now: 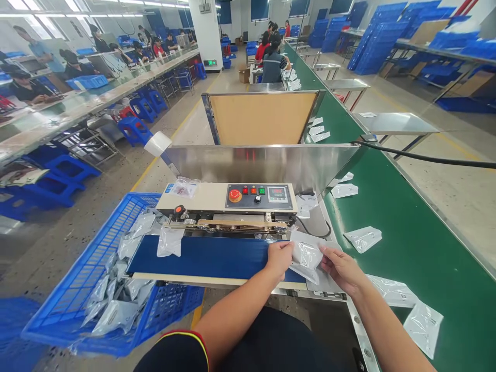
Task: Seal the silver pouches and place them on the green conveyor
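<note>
Between my two hands is a white plastic pouch point(306, 253), near the right end of a band sealing machine point(201, 196). The fingers of my left hand point(279, 261) pinch its left edge. My right hand point(343, 266) grips its right edge with thumb and fingers. Another pouch point(170, 241) hangs from the sealer's left part, over the blue belt point(217, 258). To my right, more pouches point(363, 238) lie on the green conveyor point(406, 248).
A blue crate point(42, 330) at left holds many sealed pouches. Behind the sealer stands a metal panel point(251, 160). A black cable point(426, 156) crosses the conveyor. Co-workers sit at a long bench point(96, 101) on the left and farther up the conveyor.
</note>
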A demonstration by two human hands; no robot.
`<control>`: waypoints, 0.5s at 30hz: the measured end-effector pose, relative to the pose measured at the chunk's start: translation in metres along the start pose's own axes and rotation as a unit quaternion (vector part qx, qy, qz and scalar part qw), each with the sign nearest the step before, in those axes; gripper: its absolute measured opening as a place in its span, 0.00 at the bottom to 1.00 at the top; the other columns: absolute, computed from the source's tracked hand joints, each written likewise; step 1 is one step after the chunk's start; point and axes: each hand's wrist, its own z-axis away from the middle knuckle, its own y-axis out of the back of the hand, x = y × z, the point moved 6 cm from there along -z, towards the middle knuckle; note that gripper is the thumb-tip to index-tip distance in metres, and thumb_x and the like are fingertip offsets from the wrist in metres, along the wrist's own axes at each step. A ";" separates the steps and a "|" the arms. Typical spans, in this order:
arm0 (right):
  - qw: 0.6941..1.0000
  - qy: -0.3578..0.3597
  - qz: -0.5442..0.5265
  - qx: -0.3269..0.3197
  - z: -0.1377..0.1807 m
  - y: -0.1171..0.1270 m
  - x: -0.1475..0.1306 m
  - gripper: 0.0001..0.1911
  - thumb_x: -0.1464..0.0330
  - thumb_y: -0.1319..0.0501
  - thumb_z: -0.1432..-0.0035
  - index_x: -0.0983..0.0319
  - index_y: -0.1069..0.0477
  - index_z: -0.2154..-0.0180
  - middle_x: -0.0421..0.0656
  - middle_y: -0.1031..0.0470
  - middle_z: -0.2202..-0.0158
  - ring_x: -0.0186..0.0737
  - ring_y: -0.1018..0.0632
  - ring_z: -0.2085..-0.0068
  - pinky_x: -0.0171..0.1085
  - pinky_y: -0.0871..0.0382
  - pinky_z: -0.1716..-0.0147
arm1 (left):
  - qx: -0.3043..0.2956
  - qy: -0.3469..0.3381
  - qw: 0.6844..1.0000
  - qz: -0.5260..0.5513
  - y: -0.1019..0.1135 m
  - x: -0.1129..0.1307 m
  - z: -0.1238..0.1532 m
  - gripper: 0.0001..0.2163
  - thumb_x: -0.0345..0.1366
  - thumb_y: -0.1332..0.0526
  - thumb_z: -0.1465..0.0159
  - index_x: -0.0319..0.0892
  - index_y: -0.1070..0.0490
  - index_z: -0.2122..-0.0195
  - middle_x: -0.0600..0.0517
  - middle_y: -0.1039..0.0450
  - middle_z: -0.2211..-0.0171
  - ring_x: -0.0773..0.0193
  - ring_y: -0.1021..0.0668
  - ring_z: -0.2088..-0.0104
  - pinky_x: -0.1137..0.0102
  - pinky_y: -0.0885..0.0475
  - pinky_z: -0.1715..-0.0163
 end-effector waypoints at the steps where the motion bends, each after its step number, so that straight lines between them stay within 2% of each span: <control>1: 1.000 -0.001 0.011 -0.005 -0.004 -0.001 -0.001 0.26 0.53 0.13 0.62 0.61 0.18 0.69 0.43 0.19 0.72 0.37 0.21 0.72 0.33 0.19 0.73 | 0.011 0.008 1.000 0.004 0.002 0.000 -0.003 0.17 0.47 0.22 0.47 0.36 0.14 0.69 0.49 0.22 0.74 0.63 0.24 0.73 0.68 0.29 0.69; 5: 0.999 -0.021 0.033 0.027 -0.018 -0.011 -0.006 0.24 0.58 0.13 0.64 0.62 0.18 0.69 0.42 0.21 0.75 0.34 0.24 0.75 0.31 0.21 0.77 | 0.044 0.019 0.999 0.016 0.015 0.004 -0.010 0.15 0.43 0.21 0.49 0.35 0.14 0.68 0.49 0.22 0.75 0.63 0.23 0.74 0.68 0.28 0.70; 9: 0.997 -0.022 0.067 0.030 -0.030 -0.046 -0.012 0.22 0.59 0.13 0.63 0.63 0.18 0.71 0.42 0.21 0.76 0.33 0.24 0.76 0.30 0.23 0.77 | 0.079 0.006 0.996 0.034 0.034 0.014 -0.011 0.16 0.44 0.22 0.49 0.35 0.14 0.66 0.47 0.19 0.72 0.64 0.23 0.74 0.68 0.28 0.69; 12: 0.995 0.000 0.103 0.012 -0.033 -0.073 -0.015 0.21 0.57 0.14 0.60 0.62 0.17 0.70 0.46 0.17 0.71 0.36 0.21 0.73 0.33 0.21 0.75 | 0.097 -0.018 0.994 0.039 0.054 0.026 -0.012 0.18 0.48 0.22 0.47 0.35 0.14 0.67 0.47 0.18 0.70 0.64 0.22 0.72 0.69 0.27 0.68; 15: 0.991 0.032 0.128 0.012 -0.021 -0.079 -0.012 0.24 0.50 0.17 0.57 0.62 0.16 0.69 0.51 0.14 0.64 0.39 0.19 0.70 0.33 0.23 0.76 | 0.110 -0.063 0.991 0.029 0.081 0.041 -0.009 0.20 0.50 0.23 0.46 0.35 0.13 0.65 0.46 0.16 0.68 0.62 0.20 0.69 0.69 0.26 0.66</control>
